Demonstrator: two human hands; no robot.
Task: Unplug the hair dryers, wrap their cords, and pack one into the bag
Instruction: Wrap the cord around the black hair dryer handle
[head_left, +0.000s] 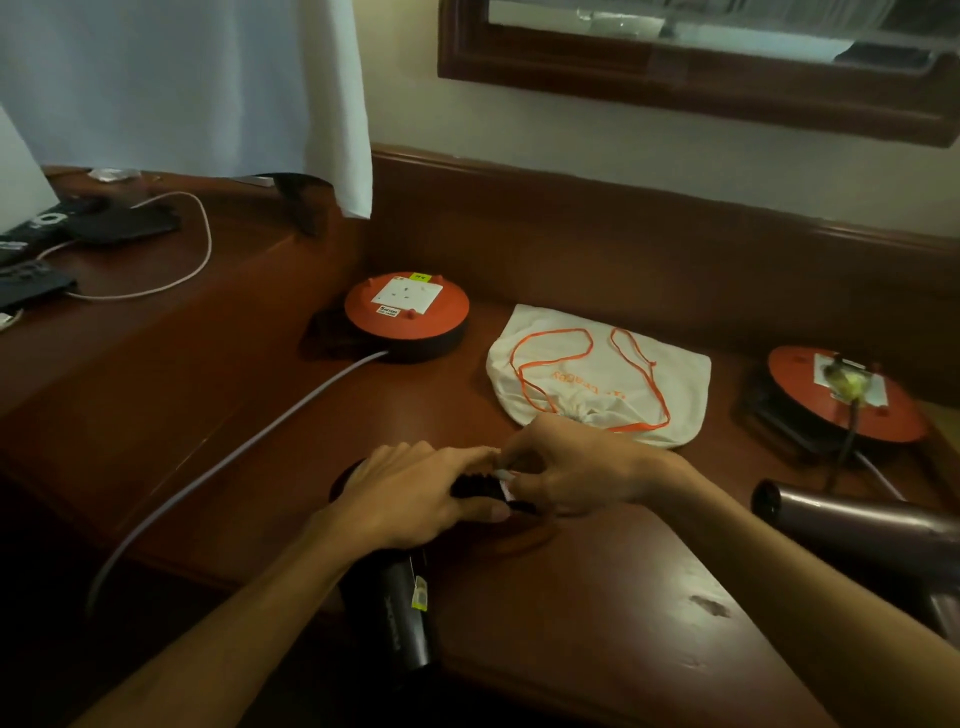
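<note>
Black hair dryer (400, 618) under left hand (415, 499), right hand (566, 467) alongside.

Gripping a black hair dryer (400, 613) at the near edge of a dark wooden surface (597, 613), left hand (415, 499) curling over its top, right hand (566, 478) pinching a small white tag beside the bundled black cord (478, 488). Lying just beyond: a white drawstring bag (597, 379) with orange cords. Flanking it, two orange extension reels (408, 317) (841, 395). Resting at right, a second hair dryer (852, 519).
</note>
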